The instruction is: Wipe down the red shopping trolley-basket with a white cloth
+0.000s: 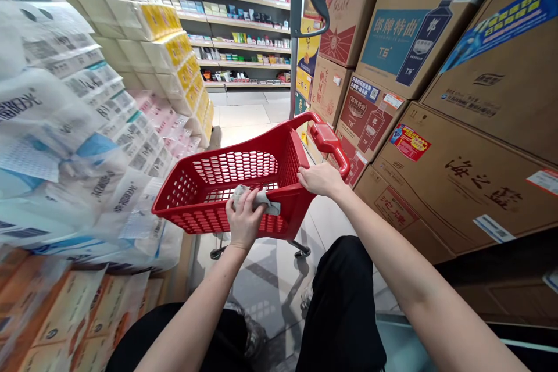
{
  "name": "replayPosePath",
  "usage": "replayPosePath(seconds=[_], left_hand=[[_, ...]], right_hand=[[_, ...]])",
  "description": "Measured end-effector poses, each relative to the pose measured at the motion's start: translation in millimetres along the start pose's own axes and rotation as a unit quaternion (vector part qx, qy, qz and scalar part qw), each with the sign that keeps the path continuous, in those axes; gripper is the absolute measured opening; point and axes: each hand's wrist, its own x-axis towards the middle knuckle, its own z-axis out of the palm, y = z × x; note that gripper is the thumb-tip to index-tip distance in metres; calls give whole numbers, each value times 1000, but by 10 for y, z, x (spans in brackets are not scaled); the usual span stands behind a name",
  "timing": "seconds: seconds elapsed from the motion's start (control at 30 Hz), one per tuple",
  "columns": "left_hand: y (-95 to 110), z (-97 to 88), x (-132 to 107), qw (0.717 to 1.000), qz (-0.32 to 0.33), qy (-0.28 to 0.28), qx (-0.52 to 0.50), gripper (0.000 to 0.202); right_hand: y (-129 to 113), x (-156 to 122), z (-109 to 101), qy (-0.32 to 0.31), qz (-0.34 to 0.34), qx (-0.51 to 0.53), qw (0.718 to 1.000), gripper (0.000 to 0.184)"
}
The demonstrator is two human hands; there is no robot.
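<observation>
A red plastic shopping cart (pixel 192 225) stands in front of me, its basket walls full of small holes. My left hand (pixel 244 218) is closed around a pale grey cloth (pixel 273 208) and presses it on the basket's near side rim. Part of the cloth is hidden under the fingers. Further right, my right hand (pixel 321 179) grips the cart's rim at the corner just below the red push handle (pixel 325 136). Through the holes and the open top, the inside of the basket shows no goods.
Wrapped tissue packs (pixel 165 52) are piled high on the left. Stacked cardboard boxes (pixel 479 180) line the right side. Behind the cart, a grey loop handle (pixel 309 7) tops a metal pole. Shelves of small goods (pixel 244 23) stand at the back, beyond the tiled floor (pixel 244 113).
</observation>
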Motion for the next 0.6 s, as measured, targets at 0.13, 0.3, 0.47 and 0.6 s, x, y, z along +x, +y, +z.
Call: replayPosePath(seconds=[0.13, 0.3, 0.47, 0.6], left_hand=[[217, 64, 63, 1000, 1, -3, -12, 9], [335, 149, 108, 999, 10, 4, -33, 9], [45, 106, 142, 994, 38, -15, -106, 16], [-278, 14, 169, 990, 46, -42, -124, 10]], right_hand=[[-13, -14, -8, 2, 7, -3, 1000, 54], [-11, -36, -14, 1, 5, -1, 1000, 54], [13, -40, 2, 5, 14, 2, 1000, 53], [7, -41, -3, 5, 6, 2, 1000, 53]])
